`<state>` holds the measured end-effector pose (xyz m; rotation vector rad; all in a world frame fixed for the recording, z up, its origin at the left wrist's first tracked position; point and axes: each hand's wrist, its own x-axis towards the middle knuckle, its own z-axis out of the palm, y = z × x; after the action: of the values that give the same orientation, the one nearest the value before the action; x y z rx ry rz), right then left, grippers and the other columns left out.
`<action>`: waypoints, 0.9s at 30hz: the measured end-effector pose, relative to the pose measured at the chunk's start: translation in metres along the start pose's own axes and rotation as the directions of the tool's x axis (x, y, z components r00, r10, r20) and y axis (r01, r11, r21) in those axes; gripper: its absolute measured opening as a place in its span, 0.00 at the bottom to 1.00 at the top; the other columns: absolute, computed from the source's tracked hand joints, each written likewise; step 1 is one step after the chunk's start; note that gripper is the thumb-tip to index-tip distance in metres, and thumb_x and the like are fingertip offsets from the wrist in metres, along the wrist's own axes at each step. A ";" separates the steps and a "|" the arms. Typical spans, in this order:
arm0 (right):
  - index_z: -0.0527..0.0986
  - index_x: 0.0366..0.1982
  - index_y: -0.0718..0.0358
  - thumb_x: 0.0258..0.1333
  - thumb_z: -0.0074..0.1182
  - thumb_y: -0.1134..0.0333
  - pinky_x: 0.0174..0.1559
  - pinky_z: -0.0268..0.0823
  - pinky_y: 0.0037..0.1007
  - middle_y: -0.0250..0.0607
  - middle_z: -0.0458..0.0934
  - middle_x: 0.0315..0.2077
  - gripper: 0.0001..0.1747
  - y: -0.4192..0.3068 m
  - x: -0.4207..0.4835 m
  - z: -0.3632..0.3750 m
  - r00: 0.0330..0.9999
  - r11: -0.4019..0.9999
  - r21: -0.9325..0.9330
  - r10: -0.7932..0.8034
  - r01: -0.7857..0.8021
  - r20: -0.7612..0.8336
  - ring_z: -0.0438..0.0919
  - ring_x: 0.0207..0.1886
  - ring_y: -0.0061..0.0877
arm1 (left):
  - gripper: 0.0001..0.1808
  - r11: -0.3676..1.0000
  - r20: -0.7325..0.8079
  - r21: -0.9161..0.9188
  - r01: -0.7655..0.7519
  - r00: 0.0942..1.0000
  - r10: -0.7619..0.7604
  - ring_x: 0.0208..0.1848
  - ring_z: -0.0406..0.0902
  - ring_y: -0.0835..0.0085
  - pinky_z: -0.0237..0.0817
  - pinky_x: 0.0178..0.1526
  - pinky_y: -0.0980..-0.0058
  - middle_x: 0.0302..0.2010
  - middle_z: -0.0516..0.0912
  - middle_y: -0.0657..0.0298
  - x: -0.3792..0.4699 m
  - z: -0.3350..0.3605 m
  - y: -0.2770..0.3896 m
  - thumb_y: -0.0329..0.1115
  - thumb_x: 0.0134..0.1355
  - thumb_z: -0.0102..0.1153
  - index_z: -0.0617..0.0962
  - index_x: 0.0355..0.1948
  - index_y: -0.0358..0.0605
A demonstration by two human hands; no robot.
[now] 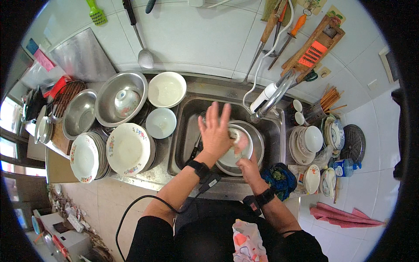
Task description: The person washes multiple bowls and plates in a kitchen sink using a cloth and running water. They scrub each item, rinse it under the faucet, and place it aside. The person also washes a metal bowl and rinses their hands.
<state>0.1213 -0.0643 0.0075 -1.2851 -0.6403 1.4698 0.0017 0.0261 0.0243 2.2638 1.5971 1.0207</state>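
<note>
Over the steel sink [183, 144], my right hand [249, 170] grips the near rim of a white bowl [229, 159], which is tilted above a metal basin [258, 140]. My left hand [214, 137] is spread at the bowl's left side, fingers pointing up, with part of the palm side hidden. A pale pink and white cloth or sponge [240, 142] lies against the inside of the bowl; whether my left hand touches it is unclear. A black-handled utensil [195, 149] rests in the sink at the left.
Stacked floral plates [128, 149], bowls [167, 89] and a large steel basin [101, 98] stand left of the sink. The faucet [275, 95] reaches in from the back right. More bowls [313, 139], a dark blue-green cloth [280, 180] and a plastic bottle [343, 167] are at the right.
</note>
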 end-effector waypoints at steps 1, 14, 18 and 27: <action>0.49 0.60 0.59 0.31 0.41 0.80 0.52 0.61 0.25 0.41 0.58 0.56 0.45 0.001 0.000 0.000 1.000 0.998 0.054 0.026 -0.027 0.013 0.60 0.59 0.32 | 0.54 0.992 0.099 0.078 -0.101 0.991 0.093 0.66 0.47 0.55 0.39 0.59 0.40 0.65 0.49 0.51 0.004 -0.005 0.006 0.34 0.35 0.65 0.50 0.65 0.57; 0.53 0.59 0.62 0.32 0.41 0.82 0.50 0.62 0.28 0.41 0.65 0.50 0.43 -0.003 0.010 0.003 0.972 0.966 0.112 -0.227 0.232 -0.058 0.67 0.51 0.29 | 0.47 0.296 0.561 -0.603 0.741 0.658 -0.502 0.51 0.71 0.64 0.64 0.51 0.71 0.50 0.71 0.52 -0.029 0.013 -0.006 0.30 0.39 0.68 0.56 0.59 0.40; 0.54 0.59 0.61 0.33 0.40 0.83 0.43 0.66 0.25 0.41 0.67 0.47 0.41 0.001 0.012 0.004 0.976 0.978 0.003 -0.208 0.208 -0.058 0.71 0.43 0.27 | 0.27 0.051 0.714 -0.577 0.815 0.534 -0.453 0.36 0.77 0.67 0.70 0.31 0.70 0.34 0.79 0.59 -0.052 0.019 0.002 0.35 0.47 0.64 0.69 0.48 0.40; 0.51 0.60 0.60 0.38 0.47 0.75 0.49 0.62 0.27 0.40 0.64 0.49 0.41 0.000 0.018 0.002 0.975 0.976 0.015 -0.217 0.216 0.041 0.66 0.50 0.27 | 0.16 0.474 0.481 -0.510 0.718 0.695 -0.535 0.25 0.80 0.59 0.68 0.24 0.66 0.25 0.80 0.50 -0.040 0.023 -0.020 0.34 0.51 0.57 0.74 0.40 0.37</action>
<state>0.1211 -0.0477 0.0013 -1.1398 -0.7744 1.3218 -0.0059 0.0040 -0.0200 1.0894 1.4306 0.8322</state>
